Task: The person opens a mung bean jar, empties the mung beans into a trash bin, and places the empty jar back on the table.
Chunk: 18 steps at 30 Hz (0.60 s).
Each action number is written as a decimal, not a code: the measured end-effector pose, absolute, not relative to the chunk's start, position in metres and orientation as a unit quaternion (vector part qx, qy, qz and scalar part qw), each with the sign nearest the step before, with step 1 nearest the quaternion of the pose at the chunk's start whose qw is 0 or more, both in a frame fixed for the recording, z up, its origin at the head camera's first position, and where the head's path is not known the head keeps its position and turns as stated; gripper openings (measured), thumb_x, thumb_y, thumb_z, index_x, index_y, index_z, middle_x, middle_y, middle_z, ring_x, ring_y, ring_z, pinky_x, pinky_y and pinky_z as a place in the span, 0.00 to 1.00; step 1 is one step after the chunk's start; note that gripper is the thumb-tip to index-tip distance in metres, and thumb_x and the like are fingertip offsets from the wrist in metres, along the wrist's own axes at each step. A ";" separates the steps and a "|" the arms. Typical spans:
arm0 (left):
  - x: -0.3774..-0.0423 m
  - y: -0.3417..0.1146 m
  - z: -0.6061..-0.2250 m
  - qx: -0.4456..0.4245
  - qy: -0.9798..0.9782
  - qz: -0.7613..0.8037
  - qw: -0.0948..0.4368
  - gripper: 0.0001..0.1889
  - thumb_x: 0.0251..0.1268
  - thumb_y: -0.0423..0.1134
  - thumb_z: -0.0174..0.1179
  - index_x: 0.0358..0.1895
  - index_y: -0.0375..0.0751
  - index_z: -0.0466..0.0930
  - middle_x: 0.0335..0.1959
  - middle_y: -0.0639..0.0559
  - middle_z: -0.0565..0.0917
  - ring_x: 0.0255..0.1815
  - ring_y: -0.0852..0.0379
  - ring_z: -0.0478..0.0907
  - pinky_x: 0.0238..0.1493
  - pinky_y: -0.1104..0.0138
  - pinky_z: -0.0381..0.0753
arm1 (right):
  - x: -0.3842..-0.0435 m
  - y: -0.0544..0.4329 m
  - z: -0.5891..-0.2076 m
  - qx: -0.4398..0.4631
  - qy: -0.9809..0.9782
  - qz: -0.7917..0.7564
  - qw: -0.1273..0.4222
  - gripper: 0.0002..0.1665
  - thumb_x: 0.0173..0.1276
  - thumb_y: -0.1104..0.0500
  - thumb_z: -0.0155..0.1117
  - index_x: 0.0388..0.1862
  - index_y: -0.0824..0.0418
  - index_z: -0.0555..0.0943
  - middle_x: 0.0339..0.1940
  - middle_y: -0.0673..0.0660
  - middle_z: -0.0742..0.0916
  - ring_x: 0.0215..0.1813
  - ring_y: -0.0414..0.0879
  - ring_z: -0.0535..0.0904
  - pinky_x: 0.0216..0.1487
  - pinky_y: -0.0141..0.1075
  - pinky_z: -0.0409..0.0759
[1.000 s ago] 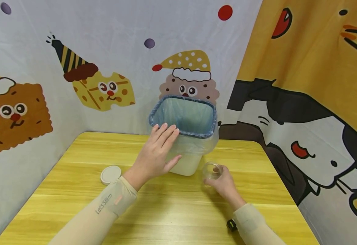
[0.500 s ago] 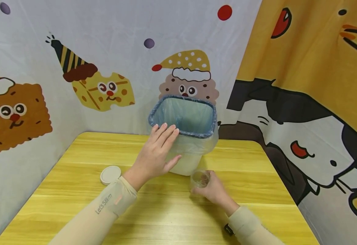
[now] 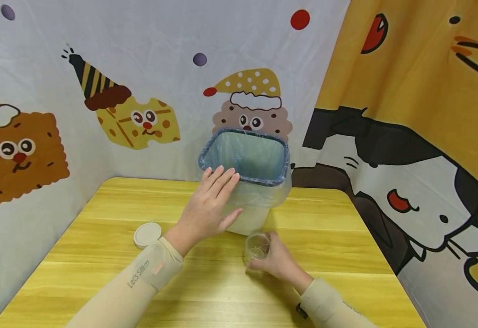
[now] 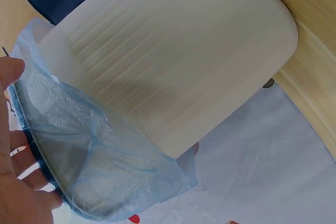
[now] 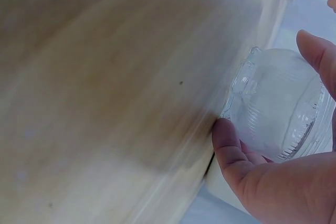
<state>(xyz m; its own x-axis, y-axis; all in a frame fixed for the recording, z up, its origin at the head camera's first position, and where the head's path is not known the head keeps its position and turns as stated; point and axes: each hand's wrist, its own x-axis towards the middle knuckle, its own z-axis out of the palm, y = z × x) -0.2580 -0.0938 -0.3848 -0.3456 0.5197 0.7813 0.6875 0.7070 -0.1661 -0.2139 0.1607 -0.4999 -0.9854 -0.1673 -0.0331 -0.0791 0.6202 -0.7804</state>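
A pale trash bin (image 3: 247,218) lined with a thin blue bag (image 3: 263,193) stands on the table, its mouth facing me. My left hand (image 3: 206,205) rests at the near left of its rim, fingers straight and overlapping the bag's edge; the left wrist view shows the fingers (image 4: 23,158) along the rim. In front of the bin, my right hand (image 3: 281,259) grips a clear glass jar (image 3: 257,248) around its side. The jar is upright with its mouth uncovered. In the right wrist view the ribbed glass jar (image 5: 278,100) has its base right at the tabletop.
A round white lid (image 3: 147,234) lies on the wood-grain table (image 3: 111,273), left of my left wrist. A small black object (image 3: 301,311) shows beside my right sleeve. Cartoon-printed cloth (image 3: 148,36) hangs behind the table and along the right side.
My right hand has moved the glass jar left and toward me, to just in front of the bin. The left hand and the bin have stayed in place.
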 end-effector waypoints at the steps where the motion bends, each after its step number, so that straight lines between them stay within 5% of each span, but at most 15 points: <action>1: -0.258 -0.094 -0.385 -0.371 -0.814 -0.097 0.437 0.46 0.62 0.55 0.77 0.77 0.32 0.71 0.75 0.35 0.77 0.79 0.34 0.72 0.80 0.40 0.69 | -0.214 0.161 -0.500 -0.068 0.899 -0.430 0.050 0.65 0.43 0.56 0.94 0.74 0.73 0.66 0.61 0.70 0.85 0.60 0.63 0.85 0.62 0.59 0.86; 18: -0.259 -0.093 -0.386 -0.372 -0.813 -0.102 0.436 0.46 0.62 0.54 0.78 0.77 0.31 0.71 0.75 0.35 0.77 0.79 0.34 0.71 0.82 0.40 0.67 | -0.212 0.174 -0.498 -0.056 0.885 -0.456 0.077 0.73 0.49 0.50 0.93 0.82 0.75 0.57 0.70 0.72 0.80 0.67 0.63 0.82 0.70 0.61 0.80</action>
<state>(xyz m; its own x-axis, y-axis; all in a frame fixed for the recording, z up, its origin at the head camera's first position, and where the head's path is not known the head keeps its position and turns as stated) -0.2593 -0.0928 -0.3856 -0.3440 0.5154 0.7849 0.6933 0.7031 -0.1580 -0.2121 0.1736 -0.4978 -0.9820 -0.1688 -0.0850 -0.0288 0.5782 -0.8154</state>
